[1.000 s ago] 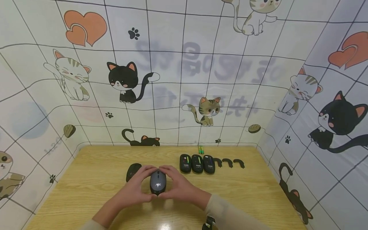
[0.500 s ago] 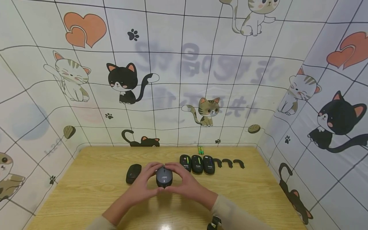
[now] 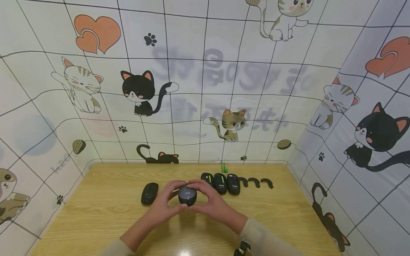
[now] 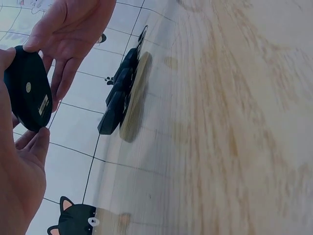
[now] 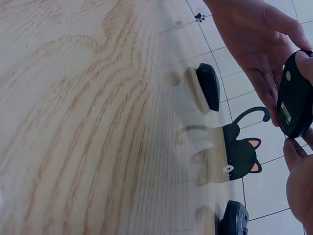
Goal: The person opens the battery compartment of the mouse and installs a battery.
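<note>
A dark grey computer mouse (image 3: 187,195) with a light logo is raised above the table between both hands. My left hand (image 3: 166,202) grips it from the left and my right hand (image 3: 209,200) from the right, fingers at its far end and thumbs at its near end. The mouse is tilted in the head view, its top foreshortened. Its black underside (image 4: 29,90), with a small round spot and a pale label, shows in the left wrist view. The right wrist view also shows this mouse (image 5: 296,95) held by both hands.
Another black mouse (image 3: 149,193) lies left of my hands. At right are several upturned mice (image 3: 220,183) in a row, two with green batteries inside. Beside them lie curved black covers (image 3: 254,182); a pair of green batteries (image 3: 224,168) is behind, near the cat-print backdrop (image 3: 189,106).
Both hands have moved the mouse rightward and slightly away from me. It has tilted, so less of its top shows. The black mouse at left is now fully uncovered.
</note>
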